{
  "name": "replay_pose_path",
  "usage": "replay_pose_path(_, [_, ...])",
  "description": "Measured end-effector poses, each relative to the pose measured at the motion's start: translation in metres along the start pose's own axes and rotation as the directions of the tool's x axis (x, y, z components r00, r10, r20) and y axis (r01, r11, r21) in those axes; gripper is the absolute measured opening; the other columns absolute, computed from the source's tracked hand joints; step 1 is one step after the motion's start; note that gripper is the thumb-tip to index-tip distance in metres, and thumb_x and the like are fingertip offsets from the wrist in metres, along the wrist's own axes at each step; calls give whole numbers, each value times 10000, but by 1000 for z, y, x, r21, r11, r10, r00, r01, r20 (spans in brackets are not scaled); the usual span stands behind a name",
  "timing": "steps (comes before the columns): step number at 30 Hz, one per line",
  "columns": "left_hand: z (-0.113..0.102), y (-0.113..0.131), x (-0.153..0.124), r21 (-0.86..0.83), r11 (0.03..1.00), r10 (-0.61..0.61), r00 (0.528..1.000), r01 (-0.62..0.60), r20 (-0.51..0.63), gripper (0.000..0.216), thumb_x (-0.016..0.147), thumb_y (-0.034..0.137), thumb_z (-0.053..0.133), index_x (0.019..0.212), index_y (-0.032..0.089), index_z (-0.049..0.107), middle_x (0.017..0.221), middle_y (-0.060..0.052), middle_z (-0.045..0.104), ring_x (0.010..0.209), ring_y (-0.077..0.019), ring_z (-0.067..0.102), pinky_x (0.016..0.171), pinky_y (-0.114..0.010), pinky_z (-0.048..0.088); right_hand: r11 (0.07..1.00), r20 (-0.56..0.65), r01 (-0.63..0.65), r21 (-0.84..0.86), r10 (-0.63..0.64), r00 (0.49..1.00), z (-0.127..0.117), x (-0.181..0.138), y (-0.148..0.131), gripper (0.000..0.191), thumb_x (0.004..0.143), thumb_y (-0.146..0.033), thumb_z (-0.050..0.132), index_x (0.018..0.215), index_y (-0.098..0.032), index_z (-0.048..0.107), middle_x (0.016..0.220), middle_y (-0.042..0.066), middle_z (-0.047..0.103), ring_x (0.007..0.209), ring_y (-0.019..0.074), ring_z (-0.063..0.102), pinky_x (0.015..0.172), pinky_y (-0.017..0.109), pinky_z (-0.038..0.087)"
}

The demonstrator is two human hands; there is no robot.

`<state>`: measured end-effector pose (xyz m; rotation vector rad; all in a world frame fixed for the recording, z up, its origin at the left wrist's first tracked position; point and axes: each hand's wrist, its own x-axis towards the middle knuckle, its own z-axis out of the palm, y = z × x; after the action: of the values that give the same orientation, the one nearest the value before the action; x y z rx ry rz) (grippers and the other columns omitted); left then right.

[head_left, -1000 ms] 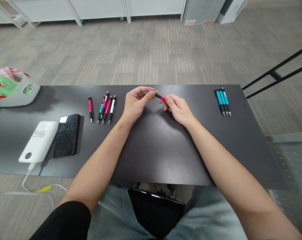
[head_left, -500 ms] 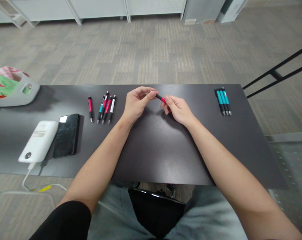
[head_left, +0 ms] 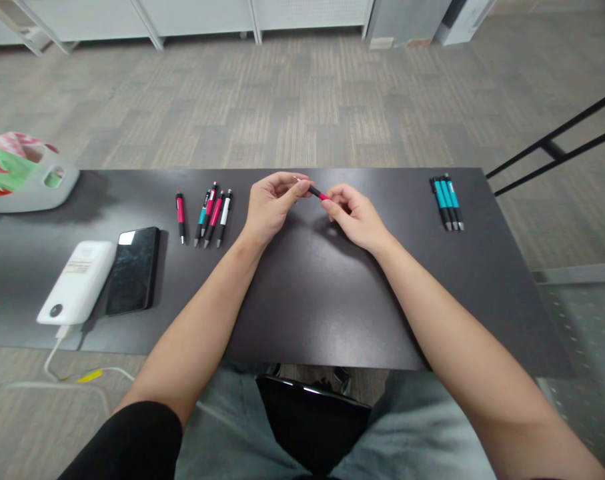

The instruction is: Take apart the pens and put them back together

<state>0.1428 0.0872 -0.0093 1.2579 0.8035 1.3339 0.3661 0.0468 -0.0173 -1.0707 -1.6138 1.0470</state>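
A red and black pen (head_left: 319, 193) is held between my two hands above the dark table (head_left: 327, 300). My left hand (head_left: 273, 203) pinches its tip end between thumb and fingers. On the red end, my right hand (head_left: 355, 215) closes its thumb and curled fingers; part of the barrel is hidden there. To the left lie several pens in red, teal and white (head_left: 215, 213), close together, with a single red pen (head_left: 181, 217) beside them. Teal pens (head_left: 447, 201) lie side by side at the right of the table.
A white power bank (head_left: 77, 283) with a cable (head_left: 52, 360) lies at the left, beside a black phone (head_left: 133, 270). A pale basket (head_left: 65, 187) holding coloured cloth or bags stands at the far left. Black metal bars (head_left: 552, 148) rise past the right edge.
My right hand's fingers have shifted and curled differently around the red end of the pen. My left hand and the pen have moved slightly left. The other pens lie unchanged.
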Motion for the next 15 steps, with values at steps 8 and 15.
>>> replay_pose_path(8, [3, -1, -4, 11, 1000, 24, 998, -24, 56, 687, 783, 805, 1182, 1003, 220, 896, 1073, -98, 957, 918, -230, 913, 959, -400, 762, 1000, 52, -18, -21, 20, 998, -6, -2, -7, 789, 1090, -1072, 653, 987, -292, 724, 676, -46, 540, 657, 195, 466, 727, 393, 416])
replay_pose_path(15, [-2, -3, 0, 113, 991, 64, 992, -76, 111, 742, 842, 872, 1115, 1157, 251, 860, 1207, -101, 927, 1063, -257, 886, 1023, -405, 699, 999, 30, -51, 7, 51, 998, -4, -2, -8, 786, 1100, -1070, 642, 976, -295, 697, 672, -39, 531, 675, 200, 469, 717, 377, 444])
